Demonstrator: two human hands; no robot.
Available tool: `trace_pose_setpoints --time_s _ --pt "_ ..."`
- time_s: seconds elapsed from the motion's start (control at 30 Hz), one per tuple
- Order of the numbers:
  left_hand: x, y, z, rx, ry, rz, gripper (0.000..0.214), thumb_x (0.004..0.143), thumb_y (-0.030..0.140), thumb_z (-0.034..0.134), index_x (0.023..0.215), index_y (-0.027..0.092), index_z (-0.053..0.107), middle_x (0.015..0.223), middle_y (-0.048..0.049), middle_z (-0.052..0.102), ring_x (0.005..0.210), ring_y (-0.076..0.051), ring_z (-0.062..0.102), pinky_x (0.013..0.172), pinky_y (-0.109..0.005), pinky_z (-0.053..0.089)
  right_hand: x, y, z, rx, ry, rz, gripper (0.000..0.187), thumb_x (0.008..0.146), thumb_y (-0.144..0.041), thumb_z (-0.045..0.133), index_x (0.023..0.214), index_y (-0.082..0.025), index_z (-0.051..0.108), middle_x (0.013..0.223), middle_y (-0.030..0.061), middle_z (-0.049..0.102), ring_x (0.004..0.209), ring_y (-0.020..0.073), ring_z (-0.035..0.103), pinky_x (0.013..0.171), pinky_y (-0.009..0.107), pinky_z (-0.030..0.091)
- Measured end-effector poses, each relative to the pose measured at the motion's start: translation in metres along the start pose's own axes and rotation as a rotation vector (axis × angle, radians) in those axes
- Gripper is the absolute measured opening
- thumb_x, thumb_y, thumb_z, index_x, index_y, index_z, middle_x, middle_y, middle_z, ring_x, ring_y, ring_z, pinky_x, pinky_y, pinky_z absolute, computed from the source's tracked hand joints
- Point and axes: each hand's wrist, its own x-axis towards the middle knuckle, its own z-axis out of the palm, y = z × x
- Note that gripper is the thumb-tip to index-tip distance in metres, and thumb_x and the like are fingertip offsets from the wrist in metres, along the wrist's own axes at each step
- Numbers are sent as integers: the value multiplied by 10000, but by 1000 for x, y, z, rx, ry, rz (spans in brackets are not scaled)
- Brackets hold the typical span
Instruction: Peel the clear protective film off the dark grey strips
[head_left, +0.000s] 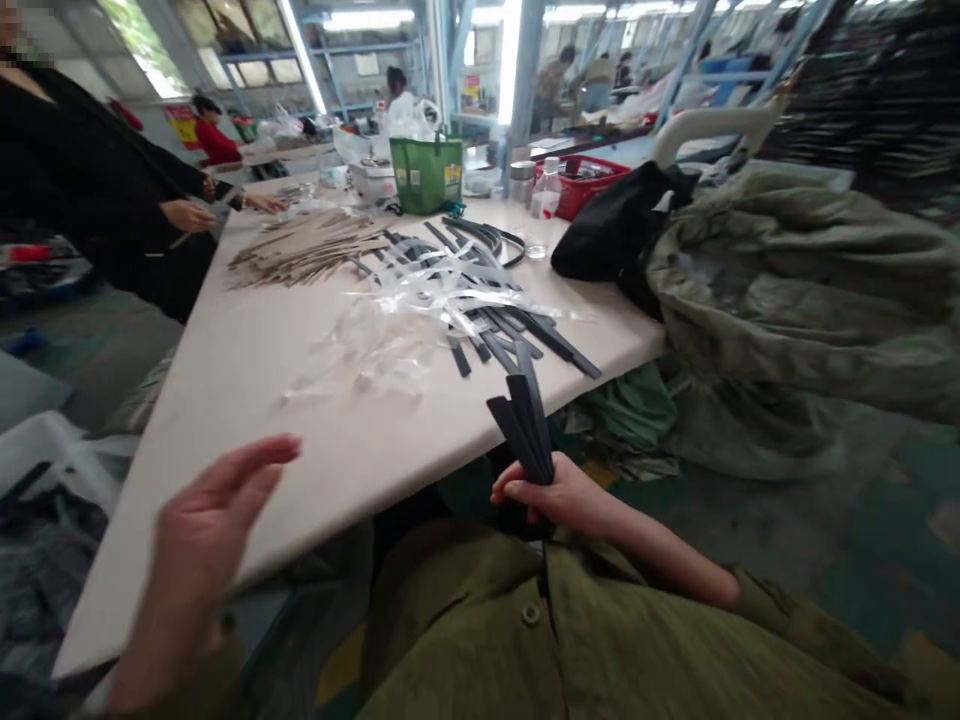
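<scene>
My right hand [551, 495] is closed around a small bundle of dark grey flat strips [523, 420], held upright just below the table's near edge. My left hand [196, 545] hovers over the near corner of the white table [247, 400], fingers stretched out and holding nothing. Further up the table lies a loose pile of more dark strips [510, 330] mixed with clear plastic wrappers [420, 290]. A heap of tan strips [307, 245] lies beyond it to the left.
A person in black [90, 190] stands at the table's left side, hands on it. A green bag [426, 172], a red basket [581, 180] and a black bag [611, 225] sit at the far end. An olive cloth sack [810, 300] bulges on the right. Other workers are far behind.
</scene>
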Motion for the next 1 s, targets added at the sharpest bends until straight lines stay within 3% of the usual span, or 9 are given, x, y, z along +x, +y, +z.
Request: trace_pose_setpoints --time_s 0.07,0.13,0.27,0.43,0.53,0.63,0.8,0.9,1.0 --pt "-20 22 58 -198 -311 32 385 736 519 700 990 233 743 962 -26 775 930 -251 711 895 -417 566 0 6 6 31 -25 0 327 752 -455 715 859 -151 771 824 63 744 548 117 552 464 213 469" --pt "-37 44 102 -310 -479 62 374 763 454 701 1036 199 729 1001 -58 767 945 -249 705 886 -385 560 -1 14 10 35 -40 14 312 756 -440 721 857 -150 774 777 48 725 544 110 538 472 208 462" --pt "-54 67 145 -333 -511 104 191 807 366 672 829 188 737 839 -27 750 812 -195 678 804 -308 536 -6 30 9 48 -61 41 311 760 -450 741 847 -154 772 683 17 673 520 99 511 481 204 450" --pt "-59 58 155 -368 -569 -69 249 796 409 681 752 163 686 654 18 652 608 -129 570 580 -227 458 -20 42 -1 195 -116 -26 455 850 -580 653 1032 -169 725 854 51 725 504 81 516 450 186 407" --pt "-55 50 158 -364 -635 -126 303 806 455 664 755 157 675 635 20 634 581 -124 545 551 -226 429 -25 47 -5 283 -101 -64 497 885 -611 601 1029 -144 690 778 52 717 473 82 522 430 186 390" --pt "-34 44 159 -164 -573 27 288 846 446 616 782 175 691 738 -12 693 707 -173 619 690 -278 482 -26 50 -9 339 -82 -72 493 867 -620 623 910 -131 669 685 44 695 502 115 583 483 215 443" --pt "29 26 162 455 -235 403 299 818 370 631 1036 174 692 1140 -122 696 1100 -297 596 998 -419 418 -27 50 -17 398 11 -90 496 847 -623 643 889 -129 657 698 45 697 510 121 602 502 229 451" --pt "52 16 169 687 -244 452 269 817 332 618 1018 175 704 1171 -138 688 1114 -323 575 993 -456 410 -29 49 -19 415 56 -98 515 833 -643 643 884 -130 657 694 43 693 494 118 592 484 226 439" --pt "56 11 175 698 -287 495 188 853 310 559 858 210 718 1054 -97 730 1050 -296 602 987 -446 403 -31 49 -20 420 80 -114 510 834 -642 641 886 -135 657 697 42 690 498 120 591 484 226 437"
